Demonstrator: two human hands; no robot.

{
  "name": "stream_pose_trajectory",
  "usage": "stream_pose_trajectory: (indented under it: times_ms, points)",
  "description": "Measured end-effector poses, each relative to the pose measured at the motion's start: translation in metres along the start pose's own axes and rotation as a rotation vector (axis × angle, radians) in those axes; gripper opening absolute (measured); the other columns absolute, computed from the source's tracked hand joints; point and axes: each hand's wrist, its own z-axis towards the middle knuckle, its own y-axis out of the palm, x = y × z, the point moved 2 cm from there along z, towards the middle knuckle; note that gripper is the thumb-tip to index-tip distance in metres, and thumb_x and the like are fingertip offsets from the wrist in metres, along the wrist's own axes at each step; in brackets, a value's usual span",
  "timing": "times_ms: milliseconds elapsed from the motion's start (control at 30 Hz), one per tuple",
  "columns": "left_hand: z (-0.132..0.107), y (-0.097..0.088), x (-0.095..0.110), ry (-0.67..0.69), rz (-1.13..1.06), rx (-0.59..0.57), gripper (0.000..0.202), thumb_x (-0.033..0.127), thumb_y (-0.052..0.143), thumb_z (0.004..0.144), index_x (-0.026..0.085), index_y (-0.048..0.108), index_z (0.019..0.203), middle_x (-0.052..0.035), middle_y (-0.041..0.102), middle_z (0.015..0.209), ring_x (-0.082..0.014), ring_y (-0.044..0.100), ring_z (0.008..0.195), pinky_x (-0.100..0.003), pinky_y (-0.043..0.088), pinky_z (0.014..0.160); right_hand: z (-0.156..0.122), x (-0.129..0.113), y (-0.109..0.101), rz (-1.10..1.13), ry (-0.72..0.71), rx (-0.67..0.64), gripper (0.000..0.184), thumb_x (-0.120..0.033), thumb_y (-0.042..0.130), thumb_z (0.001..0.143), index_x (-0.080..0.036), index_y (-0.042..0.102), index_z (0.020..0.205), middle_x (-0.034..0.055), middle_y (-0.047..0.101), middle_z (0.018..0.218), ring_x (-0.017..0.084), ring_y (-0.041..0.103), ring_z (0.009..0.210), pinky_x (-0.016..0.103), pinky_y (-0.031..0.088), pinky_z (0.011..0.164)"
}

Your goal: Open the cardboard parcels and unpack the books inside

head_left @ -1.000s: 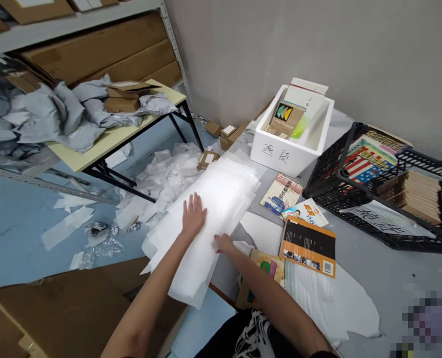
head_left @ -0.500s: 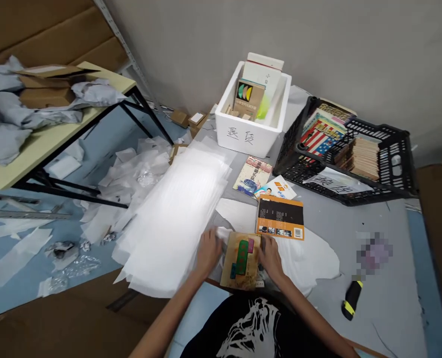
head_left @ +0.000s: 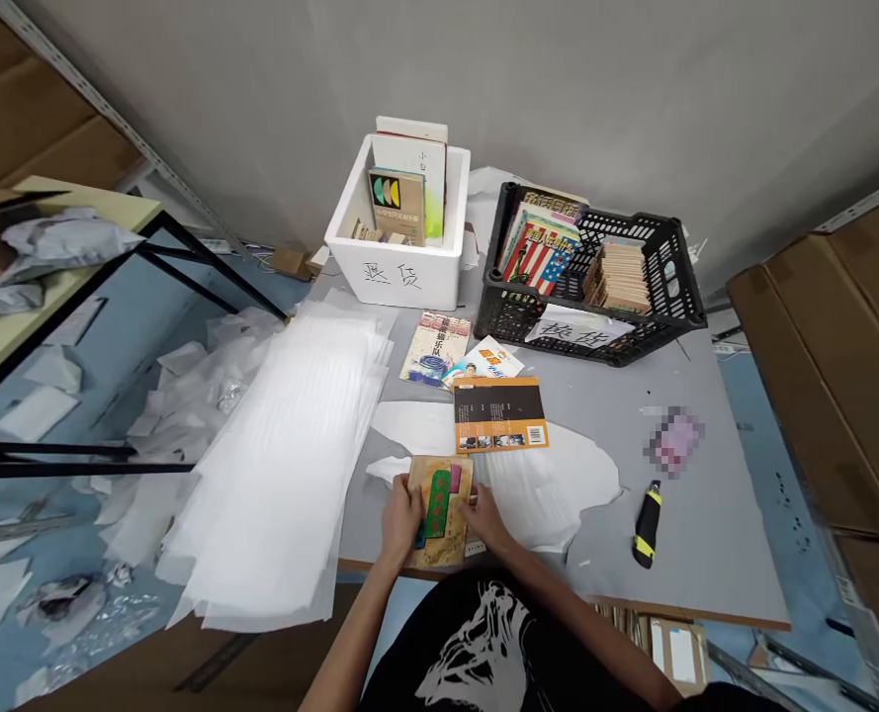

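Observation:
A worn tan book point(head_left: 454, 529) with a green title panel is at the table's front edge, close to my body. My left hand point(head_left: 400, 524) grips its left edge, fingers closed. On the opposite edge my right hand point(head_left: 489, 520) also holds it, thumb toward the cover. Just beyond lies an orange-and-black book point(head_left: 499, 413), back side up, on a white foam sheet point(head_left: 579, 475). A thin white-and-blue booklet point(head_left: 492, 358) is partly under that book, beside another illustrated book point(head_left: 435, 346).
A stack of white foam sheets point(head_left: 276, 465) covers the table's left side. Behind stand a white foam box point(head_left: 401, 277) and a black crate point(head_left: 594, 341), both with books. A yellow-black utility knife point(head_left: 648, 524) lies right, near a pixelated patch. Loose wrapping litters the floor at left.
My view has swung to the right. My left hand has moved from the white sheet beside the tan book onto its left edge; my right hand stays at the right edge.

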Motion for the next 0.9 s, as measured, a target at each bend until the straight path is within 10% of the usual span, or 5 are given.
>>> stream_pose_trajectory:
  times_ms: [133,300,467,667,900]
  points:
    - [-0.013,0.008,0.033,0.076,-0.133,0.059,0.023,0.032,0.035,0.090,0.021,0.044,0.108,-0.0087,0.068,0.097,-0.0240,0.066,0.081,-0.033,0.046,0.069,-0.006,-0.002,-0.022,0.028,-0.040,0.119,0.042,-0.029,0.059,0.070,-0.016,0.057,0.110,0.0106,0.064,0.102,0.023,0.060,0.089,0.036,0.051,0.078]
    - [-0.031,0.065,0.083,0.158,-0.360,0.041,0.028,0.030,0.031,0.091,0.019,0.043,0.114,-0.0126,0.064,0.109,-0.0227,0.064,0.095,-0.034,0.047,0.080,-0.008,0.011,-0.097,-0.085,-0.061,0.324,0.047,-0.041,0.052,0.076,-0.013,0.057,0.113,0.0137,0.062,0.102,0.025,0.059,0.090,0.039,0.049,0.078]
    - [-0.023,0.105,0.078,0.073,-0.361,0.002,0.031,0.023,0.031,0.089,0.015,0.042,0.117,-0.0160,0.062,0.112,-0.0239,0.062,0.098,-0.037,0.046,0.085,-0.010,0.036,-0.163,-0.561,0.179,0.392,0.056,-0.032,0.051,0.078,-0.002,0.049,0.125,0.0255,0.052,0.121,0.036,0.047,0.117,0.046,0.035,0.098]
    - [-0.011,0.100,0.050,0.033,-0.370,0.026,0.030,0.024,0.034,0.088,0.016,0.045,0.115,-0.0147,0.064,0.108,-0.0245,0.065,0.094,-0.039,0.049,0.081,-0.006,0.043,-0.158,-0.504,0.366,0.238,0.060,-0.035,0.060,0.074,-0.004,0.048,0.124,0.0245,0.059,0.115,0.036,0.054,0.113,0.045,0.041,0.090]
    - [-0.008,0.104,0.046,0.008,-0.420,0.087,0.032,0.027,0.032,0.091,0.016,0.039,0.120,-0.0134,0.061,0.108,-0.0213,0.064,0.094,-0.034,0.050,0.078,-0.004,0.008,-0.171,-0.273,0.160,0.194,0.021,-0.036,0.048,0.078,-0.019,0.060,0.082,0.0112,0.071,0.091,0.026,0.064,0.092,0.033,0.047,0.079]
